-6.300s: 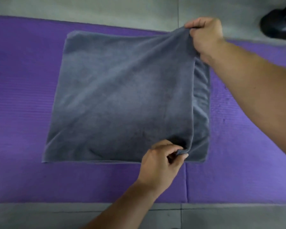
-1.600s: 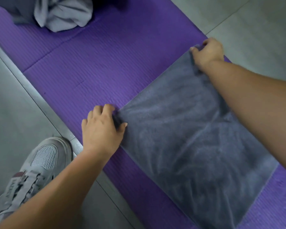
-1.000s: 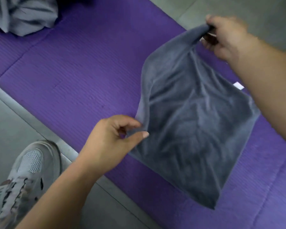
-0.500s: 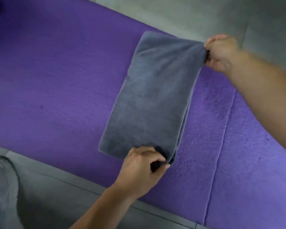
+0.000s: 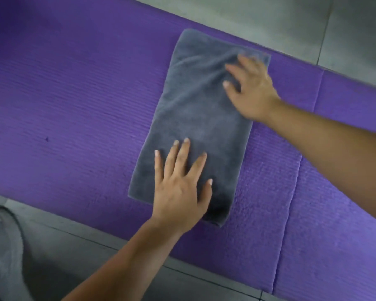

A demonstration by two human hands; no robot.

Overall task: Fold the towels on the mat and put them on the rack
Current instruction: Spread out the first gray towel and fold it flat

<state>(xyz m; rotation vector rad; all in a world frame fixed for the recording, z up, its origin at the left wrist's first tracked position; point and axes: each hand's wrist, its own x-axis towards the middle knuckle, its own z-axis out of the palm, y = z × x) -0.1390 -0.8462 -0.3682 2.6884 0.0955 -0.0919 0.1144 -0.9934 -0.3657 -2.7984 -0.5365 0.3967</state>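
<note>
cam: single head-worn wide-angle view | faces: forward and steeply down onto the purple mat | range: close | entry: left hand from the bottom edge, right hand from the right edge | framing: grey towel near centre, mat edges slanted across the frame, grey floor above and below, shoe at lower left

Soft, rather dim light is falling evenly across the purple mat, flattening its ribbed texture. The left hand is casting a dark shadow just to its right, over the near corner of the grey towel. The right hand is smearing into motion blur at the fingertips. The mat's far left corner is darkening, and the shoe at the frame's edge is looking soft and stretched.
</note>
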